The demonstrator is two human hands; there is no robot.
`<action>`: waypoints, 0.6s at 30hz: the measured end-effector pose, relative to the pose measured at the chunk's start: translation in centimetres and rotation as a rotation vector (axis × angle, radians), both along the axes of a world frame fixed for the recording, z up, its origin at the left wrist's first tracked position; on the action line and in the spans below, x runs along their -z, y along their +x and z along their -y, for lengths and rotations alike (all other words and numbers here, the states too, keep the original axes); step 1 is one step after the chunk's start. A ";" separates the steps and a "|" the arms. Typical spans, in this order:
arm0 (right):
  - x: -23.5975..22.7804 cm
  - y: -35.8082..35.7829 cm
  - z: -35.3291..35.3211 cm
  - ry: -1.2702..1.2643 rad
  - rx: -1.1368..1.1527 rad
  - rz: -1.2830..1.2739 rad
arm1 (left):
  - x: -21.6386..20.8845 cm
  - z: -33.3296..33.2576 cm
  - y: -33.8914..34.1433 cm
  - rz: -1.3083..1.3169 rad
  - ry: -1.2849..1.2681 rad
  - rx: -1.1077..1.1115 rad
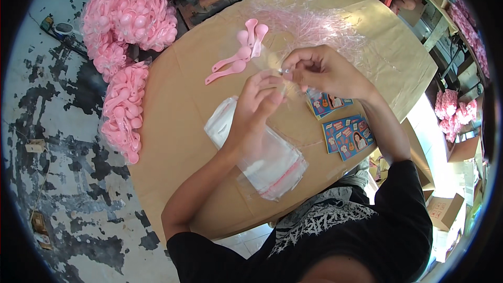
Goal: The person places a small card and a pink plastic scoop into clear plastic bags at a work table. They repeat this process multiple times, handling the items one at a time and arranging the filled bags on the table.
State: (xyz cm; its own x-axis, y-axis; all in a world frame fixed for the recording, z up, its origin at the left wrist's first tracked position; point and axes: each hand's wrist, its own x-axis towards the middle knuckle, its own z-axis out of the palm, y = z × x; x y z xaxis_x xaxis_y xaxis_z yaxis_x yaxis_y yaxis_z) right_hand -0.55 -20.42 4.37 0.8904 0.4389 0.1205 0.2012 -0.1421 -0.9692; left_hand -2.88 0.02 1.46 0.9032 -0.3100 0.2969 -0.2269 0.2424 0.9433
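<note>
Your left hand (258,107) and right hand (326,71) meet with fingertips pinched above the table (173,126). Bagged spoons (126,13) heap beyond its left edge, cut off by the picture's top. Your left hand partly covers the clear bags (275,165); your right, the farther cards (332,104). Pink spoons (238,66) lie loose, overlapping. Between your fingertips, clear film (270,61) blurs, its outline hard to trace.

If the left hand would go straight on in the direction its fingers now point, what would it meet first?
Most likely the right hand, just ahead of the left hand. Blurred clear plastic near the fingers might come first; depth there is unclear.
</note>
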 end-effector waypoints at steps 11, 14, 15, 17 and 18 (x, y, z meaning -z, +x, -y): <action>-1.9 0.7 4.9 -0.575 -0.081 0.420 | 1.1 -0.5 1.6 -0.437 -0.304 0.168; 1.1 0.9 6.3 -0.705 -0.151 0.388 | 1.6 -0.3 1.3 -0.345 -0.184 0.125; 1.4 1.2 6.7 -0.709 -0.149 0.391 | 1.7 -0.2 1.3 -0.361 -0.197 0.110; 0.8 2.1 6.3 -0.699 -0.129 0.104 | 2.0 -0.5 1.3 -0.369 -0.211 0.082; 0.3 2.1 6.2 -0.701 -0.133 0.113 | 2.2 -0.5 1.4 -0.376 -0.239 0.082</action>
State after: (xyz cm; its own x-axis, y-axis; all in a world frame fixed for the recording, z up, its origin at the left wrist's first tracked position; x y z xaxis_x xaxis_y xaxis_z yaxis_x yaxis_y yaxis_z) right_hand 1.58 -26.61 4.03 0.8226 0.5509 -0.1409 0.3539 -0.6899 -0.6315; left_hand -1.53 0.48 -0.73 0.9372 -0.3479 0.0244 0.1503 0.4659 0.8720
